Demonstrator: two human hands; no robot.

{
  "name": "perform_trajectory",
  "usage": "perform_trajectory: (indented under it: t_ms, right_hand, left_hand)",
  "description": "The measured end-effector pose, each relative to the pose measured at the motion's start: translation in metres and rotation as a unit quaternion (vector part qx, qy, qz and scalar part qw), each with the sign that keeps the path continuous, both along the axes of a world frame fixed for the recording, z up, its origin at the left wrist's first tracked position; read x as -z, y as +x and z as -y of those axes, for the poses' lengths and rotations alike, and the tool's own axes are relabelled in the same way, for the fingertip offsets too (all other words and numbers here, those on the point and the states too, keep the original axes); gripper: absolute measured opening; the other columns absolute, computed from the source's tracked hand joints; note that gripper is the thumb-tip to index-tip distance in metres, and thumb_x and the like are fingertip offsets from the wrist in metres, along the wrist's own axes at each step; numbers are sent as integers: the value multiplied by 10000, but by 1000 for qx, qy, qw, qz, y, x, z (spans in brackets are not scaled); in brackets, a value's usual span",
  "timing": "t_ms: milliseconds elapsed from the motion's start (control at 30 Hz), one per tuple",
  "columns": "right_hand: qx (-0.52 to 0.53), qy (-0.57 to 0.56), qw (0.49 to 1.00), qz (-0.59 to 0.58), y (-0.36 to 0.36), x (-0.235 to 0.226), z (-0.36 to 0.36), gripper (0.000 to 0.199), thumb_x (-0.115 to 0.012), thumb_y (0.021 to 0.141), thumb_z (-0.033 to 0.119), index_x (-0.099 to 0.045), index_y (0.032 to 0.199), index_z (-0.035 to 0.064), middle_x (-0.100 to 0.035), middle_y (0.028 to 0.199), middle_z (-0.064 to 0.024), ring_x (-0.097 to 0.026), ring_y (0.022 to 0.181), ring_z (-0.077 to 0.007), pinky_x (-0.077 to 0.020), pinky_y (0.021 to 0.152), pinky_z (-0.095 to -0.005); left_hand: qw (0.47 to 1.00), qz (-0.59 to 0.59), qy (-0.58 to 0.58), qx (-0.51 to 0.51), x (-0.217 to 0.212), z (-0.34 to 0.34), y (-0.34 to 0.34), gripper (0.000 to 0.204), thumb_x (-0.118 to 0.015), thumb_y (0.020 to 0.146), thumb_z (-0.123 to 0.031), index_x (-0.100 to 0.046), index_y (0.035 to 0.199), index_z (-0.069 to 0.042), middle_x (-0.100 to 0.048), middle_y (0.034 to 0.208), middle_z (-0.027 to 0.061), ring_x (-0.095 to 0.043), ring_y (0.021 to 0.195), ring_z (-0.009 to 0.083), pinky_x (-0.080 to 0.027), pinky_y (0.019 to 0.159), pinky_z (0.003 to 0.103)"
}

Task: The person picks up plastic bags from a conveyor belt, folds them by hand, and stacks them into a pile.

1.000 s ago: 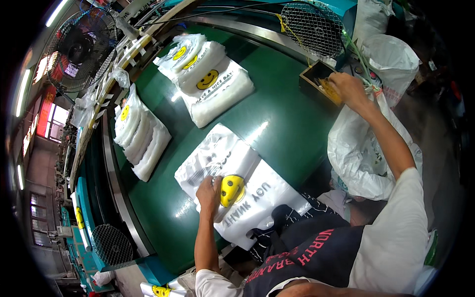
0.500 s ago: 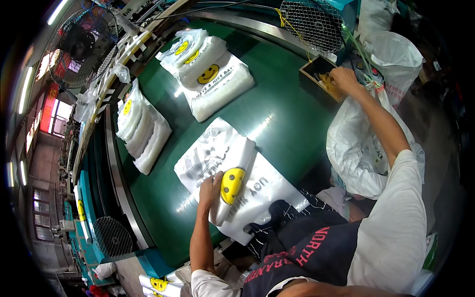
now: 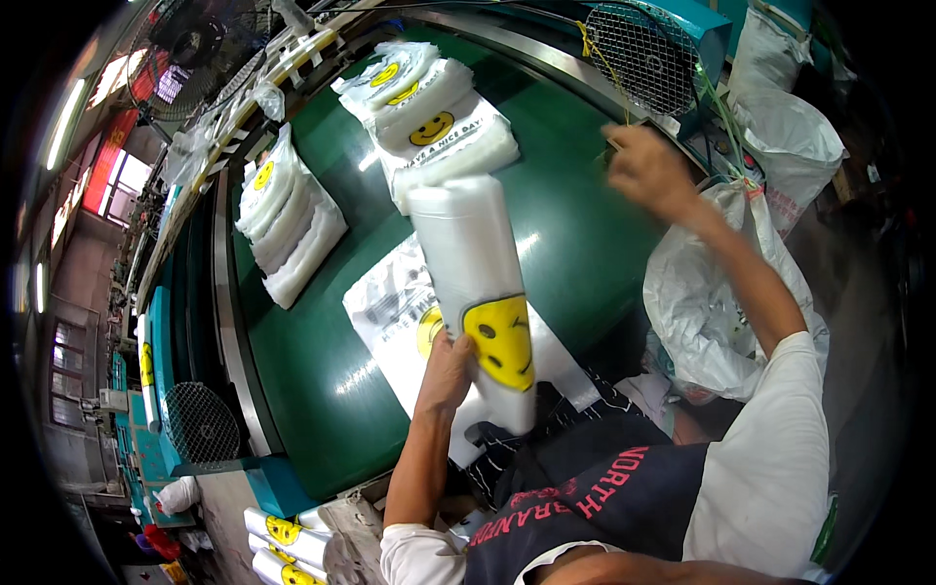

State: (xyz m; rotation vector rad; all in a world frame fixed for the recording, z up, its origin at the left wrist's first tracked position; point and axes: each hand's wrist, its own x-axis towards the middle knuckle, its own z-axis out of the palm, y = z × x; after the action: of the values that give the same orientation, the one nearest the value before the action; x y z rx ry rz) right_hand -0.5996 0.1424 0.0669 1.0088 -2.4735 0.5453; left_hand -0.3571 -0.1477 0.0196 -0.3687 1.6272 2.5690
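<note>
Head view, white roll (image 3: 476, 258) in left grip (image 3: 448, 372), mostly to its right

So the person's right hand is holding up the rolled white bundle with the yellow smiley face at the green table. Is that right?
Not quite: the head view shows the left hand holding up the rolled white bundle with the yellow smiley face at the green table.

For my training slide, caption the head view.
The left hand grips a rolled, smiley-printed white bundle above a flat bag, right hand apart.
</note>
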Motion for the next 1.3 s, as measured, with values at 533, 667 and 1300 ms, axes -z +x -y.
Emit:
perform_trajectory:
  t_ms: [533, 667, 1300]
  right_hand:
    - [-466, -272, 585, 605, 126, 13, 77, 447, -494, 893, 245, -478, 1249, -26, -620, 778, -126, -543, 563, -167, -481, 620, -287]
    - [-533, -48, 698, 476, 180, 0, 124, 413, -618, 777, 193, -592, 1133, -15, -651, 918, -156, -615, 764, -224, -454, 792, -342]
    - [-329, 226, 916, -44, 133, 153, 164, 646, -591, 777, 84, -385, 1371, 231, -364, 1425, -115, -327, 1320, -324, -312, 1011, -546]
  left_hand:
    - [840, -62, -538, 29, -23, 55, 109, 438, -759, 717, -368, -631, 900, 8, -587, 846, 58, -521, 762, 160, -405, 657, 316]
    - [913, 83, -375, -136, -37, 73, 208, 373, -719, 774, -367, -644, 830, -7, -596, 717, 33, -523, 713, 110, -423, 674, 271]
    - [617, 38, -734, -281, -5, 116, 215, 518, -682, 792, -129, -489, 1270, -78, -497, 1287, 140, -432, 1218, 305, -347, 1011, 387]
